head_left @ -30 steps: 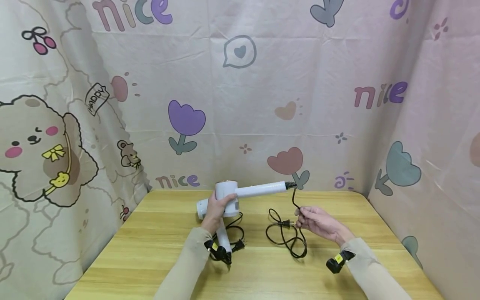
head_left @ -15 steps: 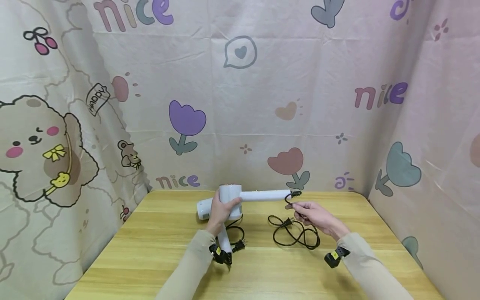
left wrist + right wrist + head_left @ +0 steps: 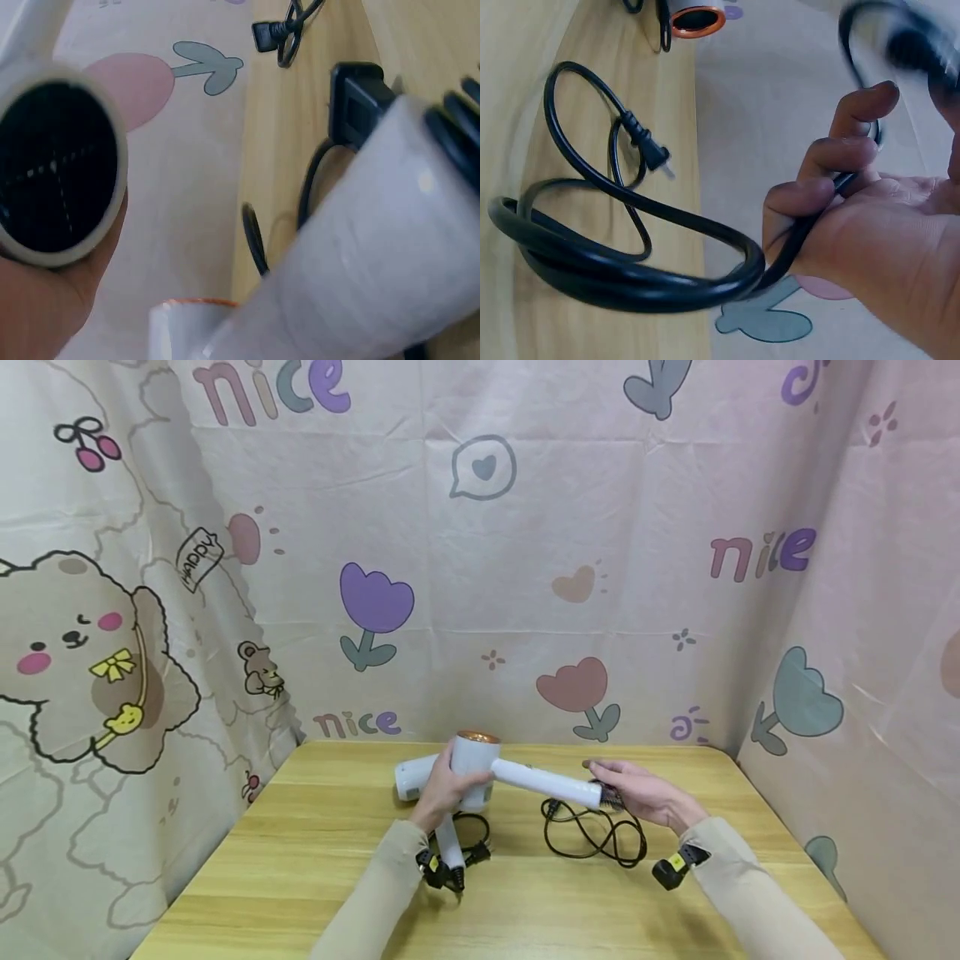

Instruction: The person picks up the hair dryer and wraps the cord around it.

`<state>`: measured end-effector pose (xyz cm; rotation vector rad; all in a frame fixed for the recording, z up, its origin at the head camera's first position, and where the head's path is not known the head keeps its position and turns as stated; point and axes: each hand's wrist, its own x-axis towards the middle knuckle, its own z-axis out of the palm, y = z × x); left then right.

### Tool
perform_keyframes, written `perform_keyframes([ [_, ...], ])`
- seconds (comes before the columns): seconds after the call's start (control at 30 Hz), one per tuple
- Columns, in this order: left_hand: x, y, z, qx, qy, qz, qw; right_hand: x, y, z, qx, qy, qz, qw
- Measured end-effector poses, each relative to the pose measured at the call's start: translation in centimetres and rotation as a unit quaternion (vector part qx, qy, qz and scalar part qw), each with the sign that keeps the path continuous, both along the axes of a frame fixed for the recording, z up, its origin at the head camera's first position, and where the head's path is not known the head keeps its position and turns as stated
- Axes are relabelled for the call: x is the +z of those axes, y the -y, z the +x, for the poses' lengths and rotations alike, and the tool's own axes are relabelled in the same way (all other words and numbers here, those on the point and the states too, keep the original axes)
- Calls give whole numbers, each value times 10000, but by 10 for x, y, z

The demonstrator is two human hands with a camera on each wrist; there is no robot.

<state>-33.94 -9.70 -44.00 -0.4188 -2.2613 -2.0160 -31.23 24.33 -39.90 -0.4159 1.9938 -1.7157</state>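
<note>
My left hand (image 3: 444, 789) grips the head of a white hair dryer (image 3: 476, 764), its copper-coloured ring turned upward. The handle slants down to the right and ends in a black ribbed cord sleeve (image 3: 611, 797). Right beside that sleeve is my right hand (image 3: 648, 795), fingers curled round the black power cord (image 3: 799, 236). Loops of cord hang below it, and the two-pin plug (image 3: 645, 142) shows among them. In the left wrist view the held dryer's dark round end (image 3: 56, 169) faces the camera, above the palm.
A second white hair dryer (image 3: 414, 778) lies on the wooden table (image 3: 315, 860), partly hidden behind my left hand and wrist. Its handle (image 3: 448, 843) points toward me, with its bundled cord and plug (image 3: 477, 853) alongside. A patterned curtain (image 3: 480, 568) stands behind the table.
The held dryer's head has shifted slightly right and its handle end has swung down. My right hand has closed in on the handle end, and the cord loops have shifted right.
</note>
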Motion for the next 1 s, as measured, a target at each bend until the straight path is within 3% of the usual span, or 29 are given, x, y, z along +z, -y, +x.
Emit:
perform_keyframes([
  [0.1, 1, -4, 0, -52, -132, -269, 9995, 1, 0, -2, -135, -301, 360, 9988],
  [0.33, -2, -5, 0, 526, -382, -495, 9967, 5, 1, -3, -925, -776, 1111, 9864],
  [0.53, -3, -10, 3, 1027, -709, -606, 9903, 7, 10, -1, -1625, -997, 1013, 9764],
  [0.67, -4, -16, 6, 1416, -1038, -550, 9829, 6, 14, -4, -2143, -820, 924, 9689],
  [0.77, -4, -19, 7, 1638, -1176, -416, 9786, 4, 15, -6, -2340, -452, 625, 9692],
  [0.9, -5, -20, 6, 1763, -1103, -234, 9779, 0, 17, -8, -2375, 21, 46, 9714],
  [1.0, -6, -19, 5, 1732, -895, -14, 9808, -2, 19, -9, -2242, 99, -238, 9742],
])
